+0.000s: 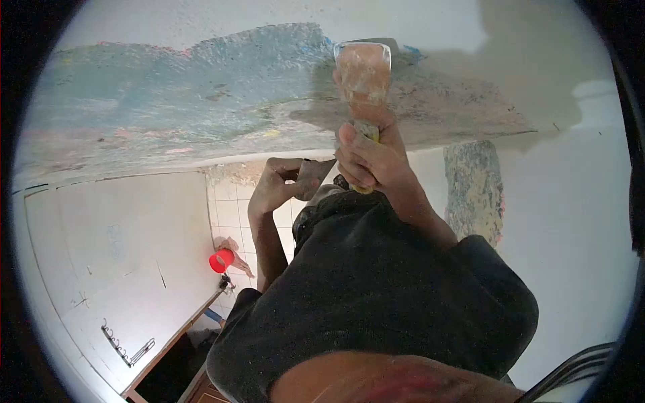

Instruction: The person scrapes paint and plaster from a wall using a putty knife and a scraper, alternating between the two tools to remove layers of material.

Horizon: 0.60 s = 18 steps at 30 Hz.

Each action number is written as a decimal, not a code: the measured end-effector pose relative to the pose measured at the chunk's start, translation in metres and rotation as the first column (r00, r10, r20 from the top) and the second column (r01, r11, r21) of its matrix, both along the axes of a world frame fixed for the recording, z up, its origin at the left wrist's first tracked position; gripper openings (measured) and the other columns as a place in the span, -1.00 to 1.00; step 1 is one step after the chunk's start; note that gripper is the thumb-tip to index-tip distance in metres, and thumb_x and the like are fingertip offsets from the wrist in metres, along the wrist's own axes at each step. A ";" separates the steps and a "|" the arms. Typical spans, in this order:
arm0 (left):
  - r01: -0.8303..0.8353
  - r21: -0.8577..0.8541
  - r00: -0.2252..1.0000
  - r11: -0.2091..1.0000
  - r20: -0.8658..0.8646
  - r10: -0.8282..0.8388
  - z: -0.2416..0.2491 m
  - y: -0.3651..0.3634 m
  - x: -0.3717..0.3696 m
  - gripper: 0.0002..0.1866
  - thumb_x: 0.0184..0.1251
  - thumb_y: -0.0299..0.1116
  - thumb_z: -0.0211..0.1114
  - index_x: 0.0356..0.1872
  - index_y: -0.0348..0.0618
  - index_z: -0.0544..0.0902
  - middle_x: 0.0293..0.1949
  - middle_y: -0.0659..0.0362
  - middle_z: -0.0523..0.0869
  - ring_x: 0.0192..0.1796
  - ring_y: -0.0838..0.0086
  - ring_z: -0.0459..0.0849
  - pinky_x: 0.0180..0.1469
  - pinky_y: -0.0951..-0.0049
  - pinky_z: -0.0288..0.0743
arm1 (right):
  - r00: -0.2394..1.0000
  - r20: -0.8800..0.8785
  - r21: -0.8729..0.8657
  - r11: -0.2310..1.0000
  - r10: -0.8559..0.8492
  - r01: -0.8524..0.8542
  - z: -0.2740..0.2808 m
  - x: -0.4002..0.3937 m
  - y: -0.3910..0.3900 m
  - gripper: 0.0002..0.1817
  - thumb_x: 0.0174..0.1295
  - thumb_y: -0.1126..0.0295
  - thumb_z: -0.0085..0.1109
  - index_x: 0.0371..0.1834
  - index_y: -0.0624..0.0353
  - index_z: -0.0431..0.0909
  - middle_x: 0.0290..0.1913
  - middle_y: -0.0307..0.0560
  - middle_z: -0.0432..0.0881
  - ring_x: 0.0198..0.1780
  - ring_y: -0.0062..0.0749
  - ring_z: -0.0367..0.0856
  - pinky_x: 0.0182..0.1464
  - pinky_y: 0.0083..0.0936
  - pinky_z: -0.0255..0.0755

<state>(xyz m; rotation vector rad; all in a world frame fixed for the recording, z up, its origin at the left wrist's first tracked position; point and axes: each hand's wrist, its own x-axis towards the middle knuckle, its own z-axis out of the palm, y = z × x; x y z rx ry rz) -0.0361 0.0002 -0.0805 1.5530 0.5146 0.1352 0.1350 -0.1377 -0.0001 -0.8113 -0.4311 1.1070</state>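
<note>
My right hand (pixel 376 158) is closed around the yellowish handle of a wide scraper (pixel 363 70). Its broad blade, smeared with pale residue, points up in front of the wall (pixel 235 87), over the edge of the patchy blue-grey area; whether it touches cannot be told. My left hand (pixel 279 188), lower and to the left, pinches a flat grey-brown plate (pixel 314 176) between thumb and fingers. The plate's pointed corner reaches toward my right wrist. Its far side is partly hidden by my left fingers.
A red bucket (pixel 221 260) and a crumpled pinkish thing (pixel 240 263) are on the white tiled floor (pixel 228 213) at lower left. Beyond are a hook rack (pixel 121 344) and a dark wood-framed opening (pixel 168 369). Dark cables (pixel 571 369) hang at lower right.
</note>
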 end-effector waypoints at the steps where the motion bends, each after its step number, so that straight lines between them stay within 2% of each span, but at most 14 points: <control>1: -0.012 0.007 1.000 1.000 -0.028 0.012 0.004 0.001 0.002 -0.82 0.06 -0.49 0.52 -0.29 -0.27 0.75 -0.48 0.32 0.69 -0.40 0.69 0.57 -0.30 0.53 0.53 | 1.000 -0.011 0.017 1.000 -0.015 0.016 -0.004 -0.003 0.000 -0.58 0.37 0.42 0.17 0.24 0.25 0.37 -0.78 -0.33 0.28 -0.86 -0.69 0.21 -0.86 -0.63 0.05; 2: 0.040 0.038 0.999 0.998 0.031 -0.041 0.003 0.005 0.001 -0.84 0.08 -0.50 0.49 -0.30 -0.27 0.75 -0.47 0.31 0.70 -0.42 0.69 0.57 -0.32 0.52 0.53 | 1.000 -0.014 0.041 0.999 -0.024 0.025 -0.004 -0.002 0.004 -0.57 0.37 0.41 0.17 0.26 0.25 0.36 -0.78 -0.32 0.28 -0.86 -0.68 0.21 -0.86 -0.62 0.05; 5: 0.046 -0.094 0.999 0.995 0.026 -0.044 0.005 0.007 0.001 -0.85 0.08 -0.52 0.47 -0.30 -0.28 0.75 -0.47 0.31 0.70 -0.42 0.70 0.57 -0.31 0.52 0.53 | 1.000 0.002 0.109 0.994 0.030 -0.030 0.004 0.002 0.006 -0.56 0.37 0.41 0.17 0.28 0.21 0.36 -0.78 -0.32 0.28 -0.86 -0.68 0.21 -0.86 -0.62 0.06; 6: 0.016 -0.060 0.997 0.998 -0.075 -0.021 0.010 0.003 0.002 -0.84 0.07 -0.53 0.46 -0.28 -0.28 0.76 -0.46 0.30 0.71 -0.42 0.68 0.58 -0.29 0.52 0.54 | 1.000 -0.019 0.121 0.993 0.017 -0.014 0.002 0.000 0.006 -0.56 0.37 0.41 0.17 0.29 0.20 0.36 -0.78 -0.33 0.28 -0.86 -0.68 0.21 -0.86 -0.62 0.06; 9: 0.059 0.040 0.998 0.997 0.032 -0.060 0.006 0.004 0.000 -0.80 0.06 -0.49 0.50 -0.26 -0.28 0.76 -0.45 0.29 0.71 -0.40 0.66 0.60 -0.27 0.52 0.54 | 0.998 -0.057 0.169 0.986 0.010 -0.001 -0.002 -0.004 0.014 -0.56 0.38 0.40 0.16 0.31 0.16 0.36 -0.79 -0.34 0.26 -0.87 -0.68 0.22 -0.86 -0.63 0.07; 11: 0.027 0.001 0.999 1.000 0.032 -0.027 0.006 0.003 -0.001 -0.76 0.05 -0.47 0.52 -0.23 -0.28 0.75 -0.44 0.28 0.72 -0.39 0.66 0.61 -0.26 0.51 0.55 | 0.997 -0.063 0.177 0.984 0.045 -0.033 -0.003 -0.005 0.010 -0.55 0.39 0.40 0.15 0.32 0.14 0.36 -0.79 -0.35 0.24 -0.87 -0.68 0.22 -0.86 -0.63 0.09; 14: 0.032 -0.007 0.999 0.999 -0.023 -0.032 0.010 -0.001 0.001 -0.77 0.05 -0.52 0.49 -0.21 -0.27 0.75 -0.45 0.30 0.71 -0.39 0.65 0.60 -0.26 0.51 0.55 | 0.996 -0.080 0.188 0.982 0.038 -0.023 0.006 -0.005 0.016 -0.61 0.40 0.41 0.13 0.27 0.16 0.39 -0.79 -0.36 0.23 -0.87 -0.68 0.22 -0.86 -0.62 0.10; 17: 0.044 0.017 0.998 0.999 0.033 -0.044 0.007 0.001 -0.008 -0.80 0.06 -0.54 0.48 -0.24 -0.27 0.75 -0.46 0.30 0.70 -0.40 0.65 0.60 -0.28 0.51 0.55 | 0.995 -0.100 0.188 0.982 0.029 -0.010 0.000 -0.012 0.014 -0.70 0.40 0.40 0.13 0.16 0.17 0.43 -0.78 -0.35 0.24 -0.87 -0.68 0.22 -0.85 -0.63 0.11; 18: 0.046 -0.037 0.999 0.998 0.003 -0.046 0.004 0.002 -0.012 -0.82 0.06 -0.55 0.47 -0.27 -0.29 0.74 -0.47 0.30 0.70 -0.41 0.66 0.60 -0.30 0.51 0.54 | 0.995 -0.096 0.196 0.980 0.035 -0.016 -0.001 -0.011 0.016 -0.72 0.40 0.39 0.14 0.12 0.18 0.43 -0.78 -0.35 0.24 -0.87 -0.68 0.22 -0.85 -0.63 0.11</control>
